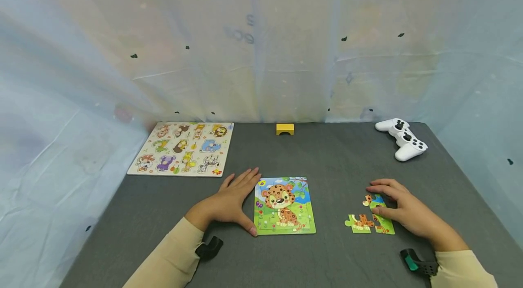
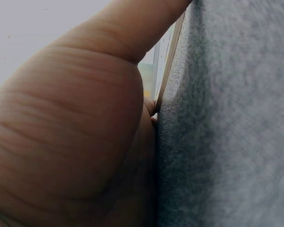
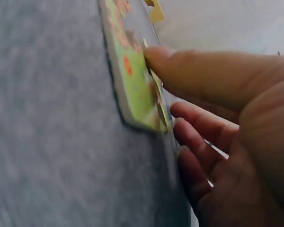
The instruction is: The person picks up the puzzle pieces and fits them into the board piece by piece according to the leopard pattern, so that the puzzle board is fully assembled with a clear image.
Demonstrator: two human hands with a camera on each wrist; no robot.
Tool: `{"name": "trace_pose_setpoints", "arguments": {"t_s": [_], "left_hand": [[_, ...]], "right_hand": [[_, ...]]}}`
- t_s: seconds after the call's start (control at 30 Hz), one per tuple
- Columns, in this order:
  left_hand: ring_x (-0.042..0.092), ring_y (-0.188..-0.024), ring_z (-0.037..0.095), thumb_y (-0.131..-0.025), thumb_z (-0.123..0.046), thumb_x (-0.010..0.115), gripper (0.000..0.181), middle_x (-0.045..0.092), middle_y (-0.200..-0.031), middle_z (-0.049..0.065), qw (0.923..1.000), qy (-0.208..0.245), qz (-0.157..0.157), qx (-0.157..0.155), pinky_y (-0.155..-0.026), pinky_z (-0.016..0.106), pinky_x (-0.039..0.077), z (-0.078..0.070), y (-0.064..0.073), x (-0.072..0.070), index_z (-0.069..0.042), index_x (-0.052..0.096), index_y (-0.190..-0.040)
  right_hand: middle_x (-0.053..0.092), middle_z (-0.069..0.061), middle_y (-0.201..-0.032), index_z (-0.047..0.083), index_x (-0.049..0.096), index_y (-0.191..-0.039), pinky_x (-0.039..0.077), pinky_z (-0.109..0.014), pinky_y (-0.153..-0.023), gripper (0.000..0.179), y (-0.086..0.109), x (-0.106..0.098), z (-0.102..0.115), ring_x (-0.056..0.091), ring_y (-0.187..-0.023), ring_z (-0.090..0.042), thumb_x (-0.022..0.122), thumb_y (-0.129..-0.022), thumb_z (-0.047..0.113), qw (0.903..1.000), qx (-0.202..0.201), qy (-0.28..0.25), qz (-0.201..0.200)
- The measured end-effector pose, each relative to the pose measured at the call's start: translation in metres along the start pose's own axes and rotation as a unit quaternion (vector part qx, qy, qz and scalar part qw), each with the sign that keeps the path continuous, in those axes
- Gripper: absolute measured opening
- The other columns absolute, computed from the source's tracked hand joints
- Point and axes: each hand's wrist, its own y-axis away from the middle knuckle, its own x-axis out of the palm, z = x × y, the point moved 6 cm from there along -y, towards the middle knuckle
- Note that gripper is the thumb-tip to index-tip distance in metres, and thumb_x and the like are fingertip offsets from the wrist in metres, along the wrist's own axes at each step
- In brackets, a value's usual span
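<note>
A green-edged puzzle board (image 1: 312, 222) with a leopard cub printed on it lies before me. My left hand (image 1: 234, 204) rests against its left side, fingers spread toward the top corner and thumb at the bottom one. To the right, several loose jigsaw pieces (image 1: 360, 224) lie close together, leopard and grass parts showing. Over their upper part, my right hand (image 1: 408, 213) pinches a puzzle piece (image 1: 377, 201) between thumb and fingers. In the right wrist view, the thumb (image 3: 180, 64) is on the near side of that thin piece, fingertips along its far side.
A white animal puzzle board (image 1: 159, 172) lies at the back left. At the back edge stands a yellow arch block (image 1: 285, 127). A white game controller (image 1: 404, 136) is at the back right. Plastic sheeting (image 1: 261, 52) hangs behind the grey table (image 1: 261, 260).
</note>
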Motion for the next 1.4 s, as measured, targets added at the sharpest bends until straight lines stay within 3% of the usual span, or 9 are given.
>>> {"name": "trace_pose_setpoints", "arguments": {"t_s": [0.13, 0.23, 0.33, 0.43, 0.57, 0.8, 0.97, 1.27, 1.4], "left_hand": [[-0.002, -0.166, 0.024, -0.064, -0.075, 0.096, 0.154, 0.001, -0.182, 0.003, 1.0000, -0.004, 0.002, -0.004, -0.127, 0.062, -0.004, 0.002, 0.000, 0.001, -0.015, 0.010, -0.177], [-0.002, -0.166, 0.024, -0.064, -0.076, 0.095, 0.154, 0.001, -0.182, 0.003, 1.0000, -0.003, 0.002, -0.005, -0.127, 0.062, -0.005, 0.002, 0.000, 0.001, -0.015, 0.011, -0.177], [-0.002, -0.166, 0.024, -0.064, -0.077, 0.095, 0.154, 0.001, -0.182, 0.003, 1.0000, -0.002, 0.001, -0.004, -0.126, 0.062, -0.005, 0.003, -0.001, 0.002, -0.015, 0.011, -0.177], [-0.002, -0.166, 0.024, -0.064, -0.077, 0.095, 0.154, 0.001, -0.182, 0.003, 1.0000, -0.002, 0.000, -0.003, -0.126, 0.063, -0.005, 0.004, -0.001, 0.003, -0.015, 0.011, -0.177], [-0.002, -0.166, 0.024, -0.064, -0.077, 0.095, 0.154, 0.001, -0.182, 0.002, 1.0000, -0.003, 0.000, -0.001, -0.126, 0.062, -0.005, 0.003, -0.001, 0.002, -0.016, 0.010, -0.177], [-0.001, -0.166, 0.025, -0.064, -0.075, 0.096, 0.154, 0.001, -0.182, 0.003, 1.0000, -0.004, -0.001, -0.003, -0.127, 0.062, -0.004, 0.000, -0.001, 0.000, -0.015, 0.010, -0.177], [-0.001, -0.166, 0.025, -0.064, -0.075, 0.096, 0.153, 0.001, -0.182, 0.004, 1.0000, -0.001, -0.002, -0.002, -0.126, 0.062, -0.005, 0.000, 0.000, -0.001, -0.015, 0.011, -0.177], [-0.001, -0.166, 0.025, -0.064, -0.076, 0.096, 0.154, 0.002, -0.182, 0.003, 1.0000, 0.001, -0.001, -0.003, -0.126, 0.062, -0.005, 0.001, 0.000, 0.000, -0.015, 0.012, -0.177], [0.000, -0.166, 0.026, -0.063, -0.075, 0.096, 0.153, 0.004, -0.182, 0.005, 1.0000, -0.001, -0.005, -0.002, -0.126, 0.064, -0.004, 0.001, -0.001, 0.000, -0.014, 0.014, -0.177]], "right_hand": [[0.052, -0.018, -0.149, 0.016, 0.074, -0.125, 0.036, -0.073, -0.099, 0.028, -0.003, 0.002, 0.005, 0.040, -0.138, -0.051, 0.083, -0.099, 0.012, 0.9999, -0.002, -0.009, -0.005], [0.059, -0.011, -0.138, 0.019, 0.073, -0.121, 0.041, -0.053, -0.101, 0.026, -0.004, 0.002, 0.007, 0.049, -0.129, -0.033, 0.083, -0.098, 0.012, 0.9996, -0.006, 0.005, -0.026], [0.063, -0.004, -0.122, 0.017, 0.072, -0.121, 0.045, -0.033, -0.082, 0.027, -0.005, 0.003, 0.008, 0.053, -0.102, -0.016, 0.084, -0.098, 0.011, 0.9985, -0.007, 0.014, -0.053], [0.063, 0.000, -0.107, 0.015, 0.074, -0.121, 0.041, -0.031, -0.065, 0.026, -0.006, 0.005, 0.009, 0.049, -0.080, -0.013, 0.085, -0.098, 0.012, 0.9973, 0.018, 0.009, -0.070], [0.062, 0.003, -0.092, 0.017, 0.075, -0.124, 0.037, -0.031, -0.060, 0.024, -0.007, 0.008, 0.012, 0.047, -0.070, -0.012, 0.083, -0.100, 0.017, 0.9950, 0.049, 0.005, -0.087], [0.071, -0.002, -0.103, 0.006, 0.069, -0.141, 0.054, -0.030, -0.064, 0.033, -0.012, 0.020, 0.031, 0.069, -0.082, -0.015, 0.070, -0.109, 0.010, 0.9929, 0.028, -0.086, -0.078], [0.071, -0.009, -0.098, -0.001, 0.065, -0.134, 0.063, -0.034, -0.073, 0.030, -0.018, 0.037, 0.046, 0.077, -0.089, -0.020, 0.072, -0.106, 0.004, 0.9820, 0.029, -0.173, -0.070], [0.066, -0.003, -0.089, 0.006, 0.072, -0.122, 0.051, -0.032, -0.053, 0.023, -0.029, 0.067, 0.072, 0.064, -0.065, -0.021, 0.081, -0.101, 0.010, 0.9818, 0.013, -0.172, -0.080], [0.067, -0.007, -0.090, 0.003, 0.071, -0.123, 0.056, -0.034, -0.058, 0.022, -0.034, 0.080, 0.082, 0.066, -0.066, -0.022, 0.077, -0.103, 0.008, 0.9773, -0.001, -0.202, -0.064]]}}
